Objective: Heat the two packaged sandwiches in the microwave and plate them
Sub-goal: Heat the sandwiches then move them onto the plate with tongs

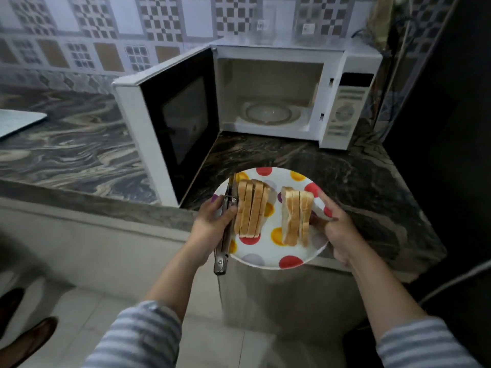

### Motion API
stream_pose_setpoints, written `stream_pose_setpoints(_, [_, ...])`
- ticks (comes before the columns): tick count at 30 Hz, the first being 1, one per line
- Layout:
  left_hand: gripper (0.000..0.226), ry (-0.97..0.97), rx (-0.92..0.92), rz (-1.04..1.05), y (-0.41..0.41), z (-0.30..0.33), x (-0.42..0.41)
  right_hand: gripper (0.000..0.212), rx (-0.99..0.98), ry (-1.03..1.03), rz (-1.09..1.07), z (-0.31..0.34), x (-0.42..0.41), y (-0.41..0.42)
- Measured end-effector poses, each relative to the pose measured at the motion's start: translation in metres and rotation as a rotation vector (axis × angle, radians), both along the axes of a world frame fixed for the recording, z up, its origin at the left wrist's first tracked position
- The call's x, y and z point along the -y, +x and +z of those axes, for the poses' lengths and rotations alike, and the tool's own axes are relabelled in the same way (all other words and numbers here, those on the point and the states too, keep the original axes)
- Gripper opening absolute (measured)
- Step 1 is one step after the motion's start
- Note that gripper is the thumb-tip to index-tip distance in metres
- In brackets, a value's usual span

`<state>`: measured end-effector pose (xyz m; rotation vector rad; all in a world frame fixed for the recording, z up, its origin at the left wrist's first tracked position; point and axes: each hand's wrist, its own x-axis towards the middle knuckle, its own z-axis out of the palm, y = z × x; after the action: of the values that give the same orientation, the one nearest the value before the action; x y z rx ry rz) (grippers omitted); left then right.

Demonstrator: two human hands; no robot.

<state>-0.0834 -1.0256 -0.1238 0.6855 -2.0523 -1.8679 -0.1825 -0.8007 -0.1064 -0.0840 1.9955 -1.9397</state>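
Marbled stone counter (358, 179); both hands grip round dotted plate (268, 254) (left hand (212, 221) also clasping metal tongs (225, 235), right hand (337, 227)).

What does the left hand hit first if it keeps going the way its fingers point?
Likely the near sandwich: the left hand, gripping tongs at the plate rim, points right, across the plate, and its fingertips already look almost against the bread. Depth is uncertain.
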Motion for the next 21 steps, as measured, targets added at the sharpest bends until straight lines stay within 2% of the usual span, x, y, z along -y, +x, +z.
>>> stream_pose_setpoints(2, [0.056, 0.007, 0.005, 0.006, 0.035, -0.004, 0.003, 0.048, 0.011, 0.008, 0.015, 0.001, 0.001, 0.039])
stream_pose_setpoints(5, [0.053, -0.068, 0.021, -0.004, 0.090, -0.011, 0.009, 0.055, 0.038, 0.013, 0.052, -0.001, 0.004, 0.090])
stream_pose_setpoints(9, [0.051, -0.071, 0.014, 0.029, 0.151, -0.017, 0.019, 0.059, 0.073, -0.017, 0.064, -0.009, 0.019, 0.142])
stream_pose_setpoints(12, [0.059, -0.080, 0.021, 0.069, 0.188, -0.021, 0.028, 0.056, 0.066, -0.049, 0.125, -0.009, 0.031, 0.168])
stream_pose_setpoints(14, [0.055, -0.076, 0.019, 0.116, 0.210, -0.023, 0.034, 0.050, 0.036, -0.061, 0.195, -0.005, 0.042, 0.182])
stream_pose_setpoints(18, [0.064, -0.052, 0.020, 0.226, 0.250, -0.024, 0.047, 0.065, -0.005, -0.045, 0.297, -0.003, 0.072, 0.202])
stream_pose_setpoints(21, [0.055, -0.047, 0.016, 0.297, 0.273, -0.023, 0.064, 0.067, 0.009, -0.040, 0.374, -0.002, 0.098, 0.213])
